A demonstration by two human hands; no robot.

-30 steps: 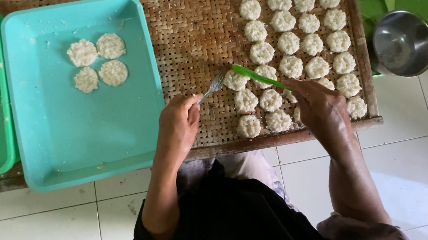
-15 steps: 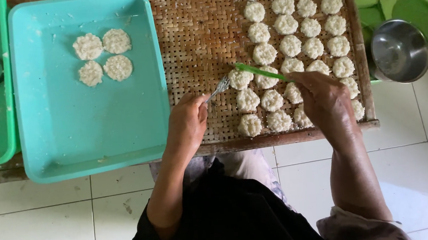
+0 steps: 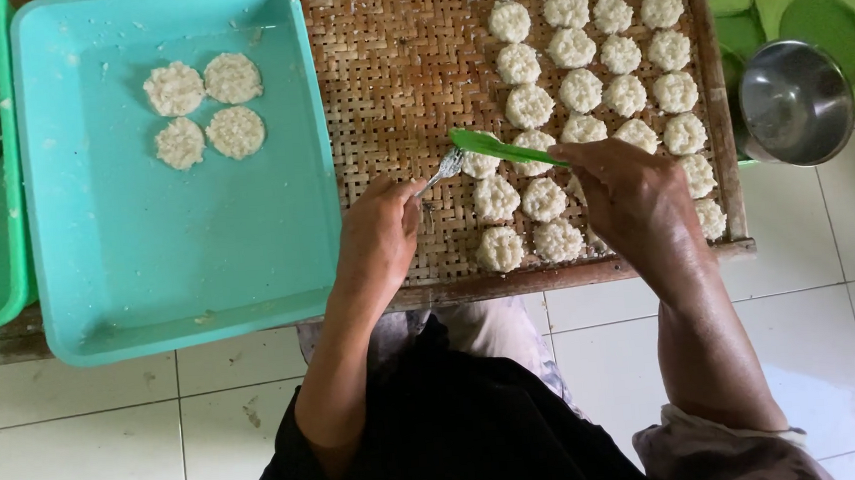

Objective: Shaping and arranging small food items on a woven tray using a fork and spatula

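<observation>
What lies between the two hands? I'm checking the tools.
In the head view, a fork and green spatula meet at a rice cake.

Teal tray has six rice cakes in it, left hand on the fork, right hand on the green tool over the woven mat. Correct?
Not quite: the head view shows four rice cakes in the teal tray, not six. The rest holds: the left hand holds the fork and the right hand holds the green tool over the woven mat.

Metal fork [image 3: 440,173]: tines against pale round rice cake [image 3: 479,160] at left end of cake rows on woven bamboo tray. Green flat spatula [image 3: 503,148]: lies slantwise, blade tip over same cake, touching it.
</observation>
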